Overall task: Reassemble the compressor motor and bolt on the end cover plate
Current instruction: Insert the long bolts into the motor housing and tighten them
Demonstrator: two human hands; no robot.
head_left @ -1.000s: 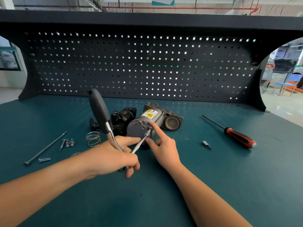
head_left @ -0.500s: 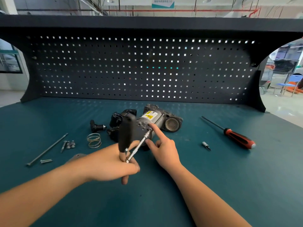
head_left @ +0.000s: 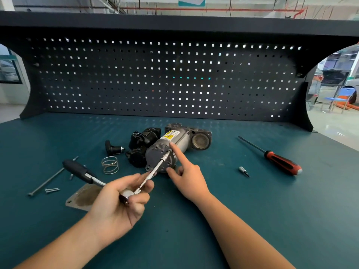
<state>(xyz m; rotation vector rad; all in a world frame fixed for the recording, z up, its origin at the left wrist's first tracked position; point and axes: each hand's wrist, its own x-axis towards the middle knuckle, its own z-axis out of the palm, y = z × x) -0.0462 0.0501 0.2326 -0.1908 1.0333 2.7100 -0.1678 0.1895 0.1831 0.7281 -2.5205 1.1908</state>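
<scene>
Motor (head_left: 169, 148) lies on its side at mid-bench, its round end face turned toward the person and its yellow label up.

Left hand (head_left: 120, 204) grips the ratchet (head_left: 91, 178) at the head, fingers and thumb curled round it. The handle (head_left: 76, 169) points out left, above the plate (head_left: 81, 199). The extension (head_left: 155, 169) runs from the head up to the end face and meets it near the upper right edge.

Right hand (head_left: 187, 180) holds nothing. Its index finger (head_left: 175, 150) is straight, tip on the motor body just beside the extension tip. The thumb (head_left: 171, 170) rests against the lower edge of the end face. The other fingers are loosely curled.

A black unit (head_left: 144, 139) touches the motor's left side, and the housing (head_left: 201, 141) sits at its far end. Left of these are a knob (head_left: 112, 148) and a spring (head_left: 110, 165), near each other but apart. The plate lies flat just beside the left wrist. Further left lie a long bolt (head_left: 46, 181) and two screws (head_left: 52, 189).

On the right, a bit (head_left: 244, 171) lies alone, with a screwdriver (head_left: 281, 164) beyond it, both well apart from the motor.

Wide bench (head_left: 252, 210) surface shows between motor and bit and beneath both forearms. The pegboard (head_left: 165, 78) closes the back edge.
</scene>
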